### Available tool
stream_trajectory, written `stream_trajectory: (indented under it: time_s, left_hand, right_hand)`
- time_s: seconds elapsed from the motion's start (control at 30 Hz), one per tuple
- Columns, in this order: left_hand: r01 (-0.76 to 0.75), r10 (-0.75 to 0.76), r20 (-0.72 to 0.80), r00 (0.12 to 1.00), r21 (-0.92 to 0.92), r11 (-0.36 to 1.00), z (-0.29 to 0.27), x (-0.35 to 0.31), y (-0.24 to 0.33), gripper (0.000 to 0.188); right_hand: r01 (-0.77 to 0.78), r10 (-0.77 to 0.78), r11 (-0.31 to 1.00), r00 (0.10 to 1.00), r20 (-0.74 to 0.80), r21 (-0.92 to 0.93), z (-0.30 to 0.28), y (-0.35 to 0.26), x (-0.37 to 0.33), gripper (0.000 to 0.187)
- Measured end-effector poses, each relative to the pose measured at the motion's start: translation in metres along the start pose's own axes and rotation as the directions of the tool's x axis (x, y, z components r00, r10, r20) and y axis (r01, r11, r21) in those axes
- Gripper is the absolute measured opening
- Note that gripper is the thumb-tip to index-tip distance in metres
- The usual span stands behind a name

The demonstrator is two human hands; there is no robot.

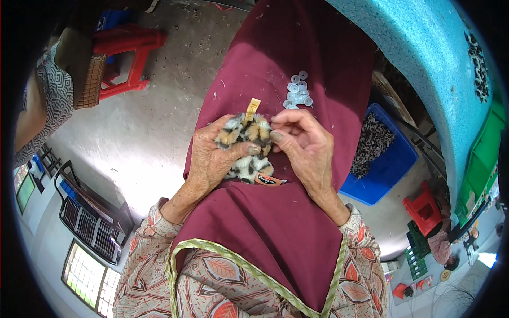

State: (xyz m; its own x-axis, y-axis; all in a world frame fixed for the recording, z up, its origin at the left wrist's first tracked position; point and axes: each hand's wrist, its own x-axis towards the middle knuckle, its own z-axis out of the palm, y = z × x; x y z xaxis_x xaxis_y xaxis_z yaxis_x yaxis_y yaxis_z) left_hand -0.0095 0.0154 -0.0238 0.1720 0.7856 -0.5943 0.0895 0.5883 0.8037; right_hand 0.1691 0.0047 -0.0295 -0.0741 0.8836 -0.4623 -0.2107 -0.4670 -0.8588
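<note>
My left hand is closed round a small furry plush piece, white with tan and black spots. A yellow fabric tag sticks up from its top, and the thumb presses on its front. My right hand is at the right edge of the plush, thumb and fingertips drawn into a pinch; whatever is between them is too small to make out. Below, a second patch of spotted plush with an orange label lies on my maroon apron. Several translucent plastic discs are heaped on the apron farther off.
A blue bin of dark spotted pieces stands at the right, beside a light-blue speckled surface. Red stools stand left and right. Another person's patterned clothing shows at the far left, near a dark metal bench.
</note>
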Motion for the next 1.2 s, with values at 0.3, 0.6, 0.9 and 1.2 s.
stream_trajectory:
  time_s: [0.3, 0.6, 0.9, 1.2]
  left_hand:
    - [-0.712, 0.67, 0.247, 0.7, 0.316, 0.627, -0.002, -0.007, 0.013, 0.031]
    - [-0.806, 0.693, 0.413, 0.591, 0.343, 0.483, -0.003, -0.024, 0.031, 0.035]
    - [-0.85, 0.648, 0.55, 0.527, 0.344, 0.4, -0.007, -0.024, 0.036, 0.033]
    - [-0.08, 0.087, -0.048, 0.995, 0.132, 0.988, 0.005, -0.024, 0.018, 0.04]
  right_hand:
    - [0.187, -0.179, 0.982, 0.953, 0.243, -0.011, -0.011, -0.014, 0.002, 0.011]
    - [0.411, -0.334, 0.872, 0.897, 0.289, -0.265, -0.003, -0.025, -0.029, 0.016]
    - [0.156, -0.122, 0.971, 0.975, 0.185, -0.181, -0.002, -0.025, -0.04, 0.022]
    - [0.382, -0.389, 0.891, 0.921, 0.022, -0.245, -0.004, -0.028, -0.036, 0.026]
